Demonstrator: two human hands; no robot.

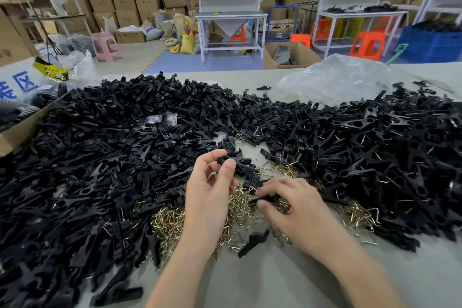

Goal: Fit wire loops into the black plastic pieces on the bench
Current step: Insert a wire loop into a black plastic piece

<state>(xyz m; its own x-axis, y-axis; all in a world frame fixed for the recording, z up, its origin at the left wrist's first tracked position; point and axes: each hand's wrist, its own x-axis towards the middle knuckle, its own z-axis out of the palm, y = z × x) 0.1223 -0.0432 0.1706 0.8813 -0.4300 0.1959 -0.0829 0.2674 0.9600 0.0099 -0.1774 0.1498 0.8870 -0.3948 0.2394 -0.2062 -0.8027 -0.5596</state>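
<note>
From the head camera, the left hand (208, 192) pinches a black piece (241, 166) between thumb and fingers, above the heap of wire loops (167, 222). The right hand (300, 210) curls its fingers round a second black piece (266, 199) close beside it. A pile of black pieces (100, 157) covers the bench (275, 282).

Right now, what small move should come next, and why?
Probably bring the right hand and its lower black plastic piece up to the raised black plastic piece pinched by the left hand: both hold plastic, neither visibly holds a loop, and the gold-coloured bent wire loops lie beneath.
</note>
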